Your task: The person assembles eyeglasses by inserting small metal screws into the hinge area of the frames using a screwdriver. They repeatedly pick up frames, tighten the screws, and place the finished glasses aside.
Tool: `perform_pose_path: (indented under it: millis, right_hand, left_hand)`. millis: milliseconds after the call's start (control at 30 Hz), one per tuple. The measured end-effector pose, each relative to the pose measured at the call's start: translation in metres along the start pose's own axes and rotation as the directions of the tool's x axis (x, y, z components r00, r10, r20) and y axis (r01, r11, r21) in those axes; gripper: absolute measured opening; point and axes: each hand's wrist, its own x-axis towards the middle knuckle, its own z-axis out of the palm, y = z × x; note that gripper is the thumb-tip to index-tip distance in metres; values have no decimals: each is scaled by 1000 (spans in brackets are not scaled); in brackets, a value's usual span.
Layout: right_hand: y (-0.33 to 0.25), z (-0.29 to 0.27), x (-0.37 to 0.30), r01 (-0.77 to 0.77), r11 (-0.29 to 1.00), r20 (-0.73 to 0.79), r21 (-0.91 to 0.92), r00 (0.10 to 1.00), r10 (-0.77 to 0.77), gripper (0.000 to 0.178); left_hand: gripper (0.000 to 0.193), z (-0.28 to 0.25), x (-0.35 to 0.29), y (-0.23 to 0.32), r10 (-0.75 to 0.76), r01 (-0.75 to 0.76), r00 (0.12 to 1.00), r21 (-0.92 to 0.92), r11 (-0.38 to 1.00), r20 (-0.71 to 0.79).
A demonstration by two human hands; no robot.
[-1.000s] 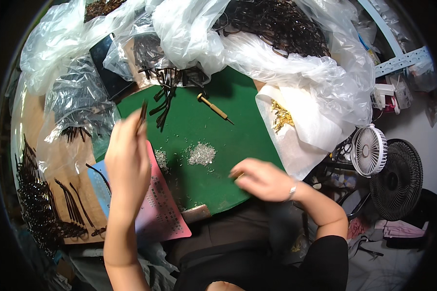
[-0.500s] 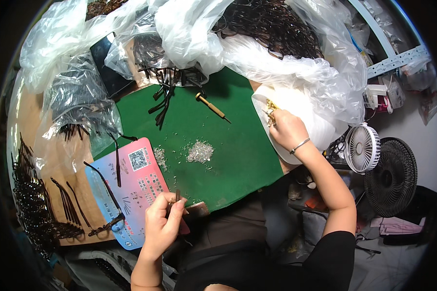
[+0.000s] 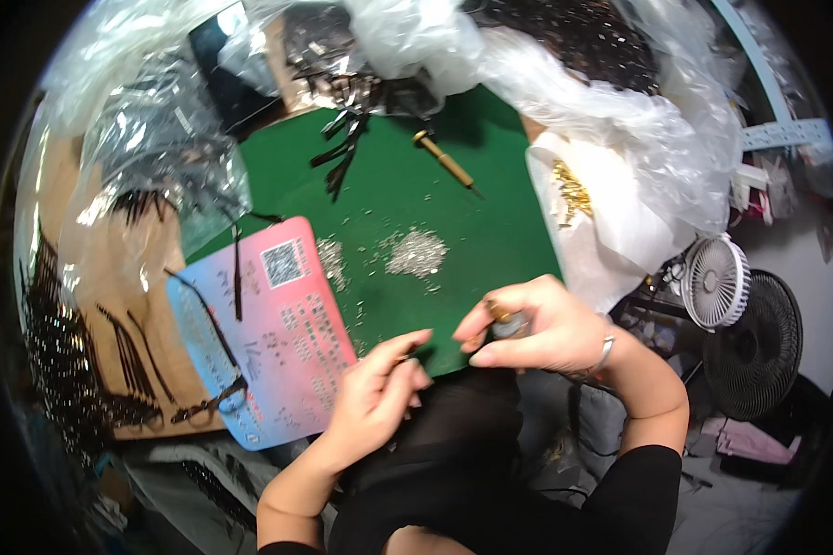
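Both hands are now coming together at the near edge of the green felt work mat (image 3: 416, 213), where half a second ago they were far apart: the right hand (image 3: 537, 324) was out at the white paper sheet with small gold-coloured parts (image 3: 583, 213), and the left hand (image 3: 379, 384) was low beside the pink and blue printed card (image 3: 268, 333). That looks like a part fetched and brought in for fitting.

Head view: the right hand is curling closed, its fingertips pinching a small brass-and-silver piece (image 3: 504, 319) just above the mat's edge. The left hand is loosely closing, thumb and forefinger nipping something too small to make out; I cannot tell what. The two hands are sitting near each other, not touching.

Just beyond the hands a little heap of silver bits (image 3: 416, 252) is lying on the mat. Farther off, a brass-handled pointed tool (image 3: 444, 159) is resting well apart. Thin black spectacle arms (image 3: 236, 268) are lying across the card, left of the left hand.
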Motion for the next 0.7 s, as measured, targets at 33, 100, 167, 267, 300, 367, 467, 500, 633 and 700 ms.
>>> perform_pose_path:
  millis: [33,100,167,267,300,367,467,500,633,700]
  right_hand:
    - [14,10,11,97,994,26,57,995,-99,22]
    - [11,17,18,96,995,13,39,995,-97,19]
    - [0,23,18,-24,993,-16,116,1000,26,15]
    - [23,37,33,419,842,-78,-341,880,-469,12]
    - [21,38,33,402,850,-74,-339,890,-450,11]
    - [18,32,33,436,827,-16,-355,881,-472,11]
    - [23,27,33,499,802,32,-328,854,-519,11]
    - [26,26,34,515,798,42,-313,847,-530,10]
    - [24,20,38,585,755,174,-296,811,-559,11]
    - [26,21,37,489,856,180,-169,869,-461,13]
  left_hand:
    - [29,5,0,-3,61,-61,998,6,998,13]
    - [27,6,-3,-11,205,-205,979,29,978,-5]
    - [25,-3,-11,-12,78,-76,997,-104,992,18]
    - [23,1,-14,-10,44,-31,998,-226,974,51]
    - [23,0,-16,-10,32,-16,998,-262,965,55]
    - [23,-1,-17,-9,22,-1,998,-306,952,67]
    - [23,-1,-17,-5,-14,58,993,-386,921,116]
    - [24,-3,-15,-7,-45,112,986,-438,892,160]
    - [23,-18,-7,-6,-154,346,918,-550,760,365]
    - [20,-21,-3,-2,-184,400,892,-528,749,414]
